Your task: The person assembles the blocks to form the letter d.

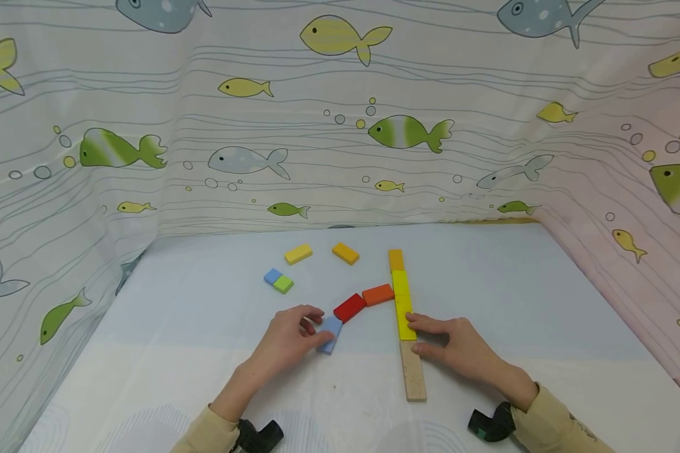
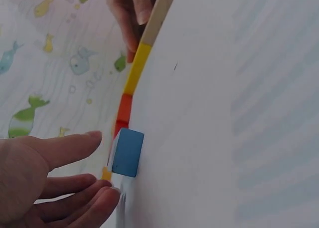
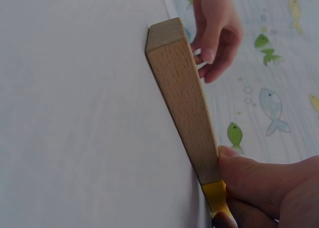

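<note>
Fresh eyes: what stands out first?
The straight block row right of centre: orange block, two yellow blocks, wooden block, the right hand at its side. A red block and orange-red block link it to a light-blue block by the left hand.

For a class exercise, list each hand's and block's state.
Left hand: relaxed
Right hand: touching block row
Block row: end to end
Light-blue block: slanted
Red block: slanted
Red-orange block: against block row
Loose yellow block: apart
Loose orange block: apart
Blue-green pair: touching
</note>
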Motion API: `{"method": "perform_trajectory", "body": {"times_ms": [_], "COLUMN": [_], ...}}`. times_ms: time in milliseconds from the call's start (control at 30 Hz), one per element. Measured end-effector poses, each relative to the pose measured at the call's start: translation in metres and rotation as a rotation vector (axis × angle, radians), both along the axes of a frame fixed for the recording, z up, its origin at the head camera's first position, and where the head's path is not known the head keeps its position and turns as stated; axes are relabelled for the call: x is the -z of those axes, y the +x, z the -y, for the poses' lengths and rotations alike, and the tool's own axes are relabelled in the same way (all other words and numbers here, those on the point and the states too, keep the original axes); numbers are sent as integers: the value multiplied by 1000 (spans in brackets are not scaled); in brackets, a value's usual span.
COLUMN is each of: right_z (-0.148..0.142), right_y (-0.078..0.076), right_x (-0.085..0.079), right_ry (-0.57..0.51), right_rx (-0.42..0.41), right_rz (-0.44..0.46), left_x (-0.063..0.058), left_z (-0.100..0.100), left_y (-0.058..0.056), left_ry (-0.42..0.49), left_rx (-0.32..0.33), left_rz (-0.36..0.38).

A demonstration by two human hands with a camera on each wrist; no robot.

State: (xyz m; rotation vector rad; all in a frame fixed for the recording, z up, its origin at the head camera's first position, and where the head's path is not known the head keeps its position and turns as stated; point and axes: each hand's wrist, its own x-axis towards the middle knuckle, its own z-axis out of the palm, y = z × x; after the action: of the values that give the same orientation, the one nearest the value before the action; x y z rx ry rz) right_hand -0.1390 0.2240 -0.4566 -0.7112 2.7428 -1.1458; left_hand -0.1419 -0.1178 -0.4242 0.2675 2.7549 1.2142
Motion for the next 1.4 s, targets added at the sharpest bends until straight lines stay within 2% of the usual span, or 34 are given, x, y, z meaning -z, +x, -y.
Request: {"method": "perform_trajectory", "body": {"times_ms": [233,467,600,867,1100,1267,1400], "right_z": [0,1,1,1,2,2,1], "right_y": [1,0,0,0,1,2,1], "right_x": [0,0,0,0,1,0,0], "right_ry": [-4,-6,-3,0,-10,-8,-1], "right_rx": [2,5,-2,-1,-1,-3,-3], "right_rz": [-4,-4,-8,-9,-19,-12,-23], "left_x": [-2,-4,-7,-3,3,7,11], "left_z": [1,-4,-8,-13,-16,-21,-26], "left_y": [-10,-27,-41,-76,-105,-121,-133], "left_ry": [47,107,125,155,107,71,73], "left_rx": [1,22,19,40,6,31,56], "left_rz": [-29,-71,-81,-154,-156,-137,-162]}}
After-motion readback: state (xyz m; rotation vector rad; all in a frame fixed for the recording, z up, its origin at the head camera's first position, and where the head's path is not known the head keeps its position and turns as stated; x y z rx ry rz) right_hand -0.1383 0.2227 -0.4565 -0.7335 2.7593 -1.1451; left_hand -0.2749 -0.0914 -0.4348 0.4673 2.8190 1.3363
